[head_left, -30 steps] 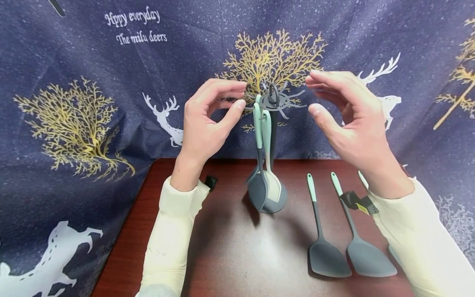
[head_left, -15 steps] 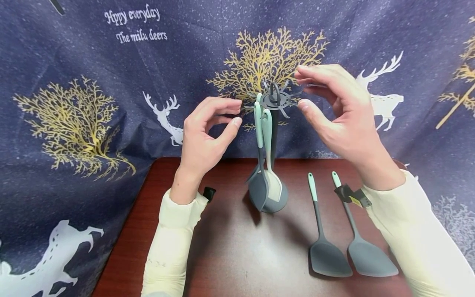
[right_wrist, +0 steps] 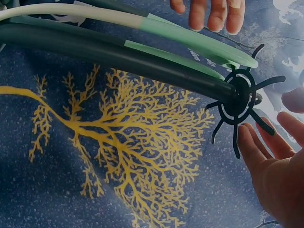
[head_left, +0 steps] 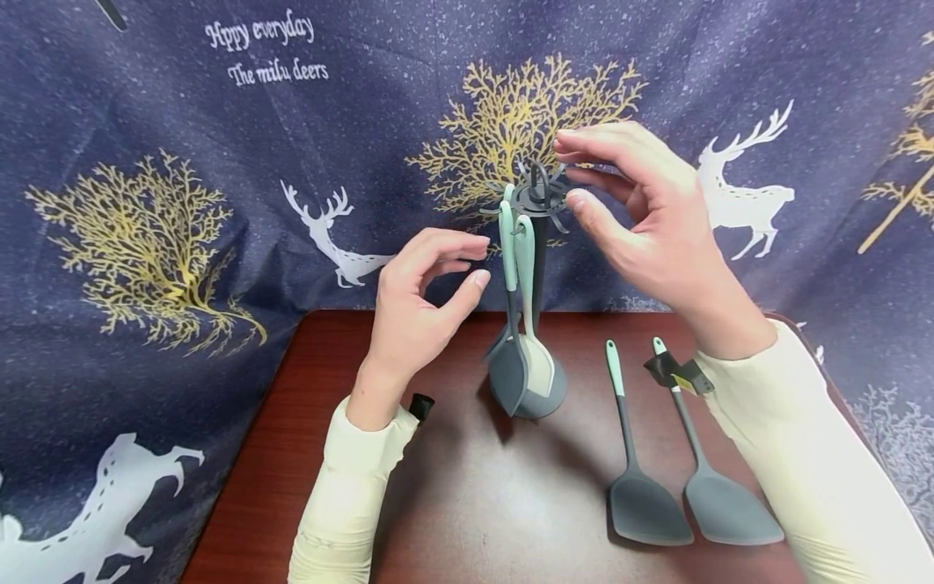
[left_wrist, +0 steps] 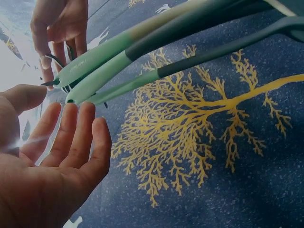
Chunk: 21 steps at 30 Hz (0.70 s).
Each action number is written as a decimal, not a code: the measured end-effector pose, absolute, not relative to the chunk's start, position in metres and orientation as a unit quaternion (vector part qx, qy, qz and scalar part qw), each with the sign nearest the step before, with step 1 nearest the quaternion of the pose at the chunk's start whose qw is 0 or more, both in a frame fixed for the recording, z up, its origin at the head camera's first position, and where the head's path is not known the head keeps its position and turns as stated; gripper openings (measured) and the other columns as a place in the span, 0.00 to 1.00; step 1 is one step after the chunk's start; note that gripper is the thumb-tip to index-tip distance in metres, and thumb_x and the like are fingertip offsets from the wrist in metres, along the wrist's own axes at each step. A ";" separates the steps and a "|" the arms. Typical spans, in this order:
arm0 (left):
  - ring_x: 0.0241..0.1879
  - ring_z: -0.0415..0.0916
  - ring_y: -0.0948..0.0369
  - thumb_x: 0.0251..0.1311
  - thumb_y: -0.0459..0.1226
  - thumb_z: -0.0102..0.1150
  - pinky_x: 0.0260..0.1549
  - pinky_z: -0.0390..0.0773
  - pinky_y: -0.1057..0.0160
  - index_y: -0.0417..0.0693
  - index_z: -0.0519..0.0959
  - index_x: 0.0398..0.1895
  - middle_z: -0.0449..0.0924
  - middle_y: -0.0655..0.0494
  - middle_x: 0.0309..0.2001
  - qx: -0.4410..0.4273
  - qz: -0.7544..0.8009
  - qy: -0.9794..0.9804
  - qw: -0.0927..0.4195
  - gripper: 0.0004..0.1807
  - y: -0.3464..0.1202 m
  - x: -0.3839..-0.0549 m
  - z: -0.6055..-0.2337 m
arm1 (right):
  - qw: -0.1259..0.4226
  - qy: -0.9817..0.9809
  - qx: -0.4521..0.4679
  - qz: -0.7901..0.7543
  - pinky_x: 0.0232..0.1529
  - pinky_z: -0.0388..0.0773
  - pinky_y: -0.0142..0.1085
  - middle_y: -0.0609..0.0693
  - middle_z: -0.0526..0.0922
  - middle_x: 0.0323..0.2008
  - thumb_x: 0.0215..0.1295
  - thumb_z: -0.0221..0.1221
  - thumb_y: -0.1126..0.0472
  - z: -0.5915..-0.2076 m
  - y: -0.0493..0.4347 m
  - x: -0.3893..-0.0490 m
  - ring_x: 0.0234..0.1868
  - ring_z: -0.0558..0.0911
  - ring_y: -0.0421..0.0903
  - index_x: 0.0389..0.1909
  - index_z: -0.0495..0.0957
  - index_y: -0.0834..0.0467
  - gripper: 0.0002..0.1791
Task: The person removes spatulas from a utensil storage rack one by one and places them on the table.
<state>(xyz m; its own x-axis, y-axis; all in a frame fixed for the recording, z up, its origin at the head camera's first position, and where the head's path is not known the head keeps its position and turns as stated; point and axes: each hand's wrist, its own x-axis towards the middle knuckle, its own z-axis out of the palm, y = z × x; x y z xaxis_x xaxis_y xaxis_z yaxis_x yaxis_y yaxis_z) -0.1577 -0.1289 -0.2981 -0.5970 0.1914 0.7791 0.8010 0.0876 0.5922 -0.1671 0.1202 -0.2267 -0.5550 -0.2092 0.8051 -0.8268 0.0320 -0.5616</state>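
A dark utensil stand [head_left: 538, 199] with a ring of hooks on top stands at the back of the table. From its near left side hang several mint-handled utensils, among them a grey ladle [head_left: 507, 377] and a cream-headed spoon [head_left: 538, 367]. My left hand [head_left: 416, 304] is just left of the mint handles [left_wrist: 97, 73], fingers loosely bent with a gap between thumb and fingertips. At the right of the hook ring [right_wrist: 236, 118], my right hand [head_left: 649, 219] has its fingertips close to the hooks and grips nothing. Both hands are raised above the table.
Two grey turners with mint handles, a left one [head_left: 648, 511] and a right one [head_left: 733, 509], lie on the brown table [head_left: 467, 503] at the right. My right sleeve [head_left: 810, 438] passes over that side. A patterned cloth [head_left: 219, 122] hangs behind the table.
My right hand has moved left, nearer to the hook ring. My left hand has come down from hook height to beside the handles. The hanging utensils stay in place.
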 end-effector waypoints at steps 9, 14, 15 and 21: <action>0.53 0.85 0.56 0.65 0.29 0.71 0.53 0.88 0.50 0.41 0.86 0.55 0.85 0.53 0.52 -0.353 -0.576 -0.696 0.244 0.15 -0.121 -0.146 -0.314 | 0.256 -0.681 0.383 0.569 0.67 0.82 0.45 0.61 0.81 0.59 0.66 0.60 0.80 -0.224 0.117 -0.171 0.63 0.81 0.54 0.62 0.80 0.72 0.23; 0.51 0.86 0.54 0.65 0.28 0.70 0.52 0.89 0.50 0.37 0.86 0.54 0.85 0.50 0.51 -0.347 -0.595 -0.688 0.227 0.15 -0.114 -0.141 -0.326 | 0.258 -0.705 0.381 0.540 0.66 0.82 0.44 0.57 0.82 0.59 0.69 0.59 0.78 -0.219 0.113 -0.173 0.62 0.82 0.51 0.61 0.82 0.70 0.20; 0.50 0.86 0.53 0.65 0.28 0.70 0.52 0.89 0.50 0.37 0.86 0.54 0.85 0.50 0.51 -0.346 -0.600 -0.686 0.222 0.14 -0.112 -0.140 -0.329 | 0.257 -0.709 0.378 0.536 0.66 0.82 0.43 0.56 0.83 0.59 0.70 0.59 0.77 -0.218 0.112 -0.173 0.62 0.82 0.50 0.60 0.83 0.69 0.19; 0.49 0.86 0.50 0.66 0.28 0.69 0.52 0.90 0.52 0.37 0.85 0.54 0.85 0.47 0.51 -0.341 -0.616 -0.680 0.204 0.14 -0.105 -0.137 -0.341 | 0.261 -0.735 0.372 0.503 0.63 0.84 0.37 0.54 0.84 0.58 0.72 0.57 0.76 -0.215 0.107 -0.173 0.61 0.81 0.45 0.59 0.85 0.65 0.19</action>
<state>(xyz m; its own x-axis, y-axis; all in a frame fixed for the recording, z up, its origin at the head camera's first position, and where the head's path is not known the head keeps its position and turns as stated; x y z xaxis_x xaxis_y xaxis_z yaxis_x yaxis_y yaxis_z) -0.1366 -0.1046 -0.3414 -0.6842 0.2126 0.6976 0.7153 0.0095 0.6987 -0.1730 0.1072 -0.2147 -0.5858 -0.2843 0.7590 -0.8104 0.2165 -0.5444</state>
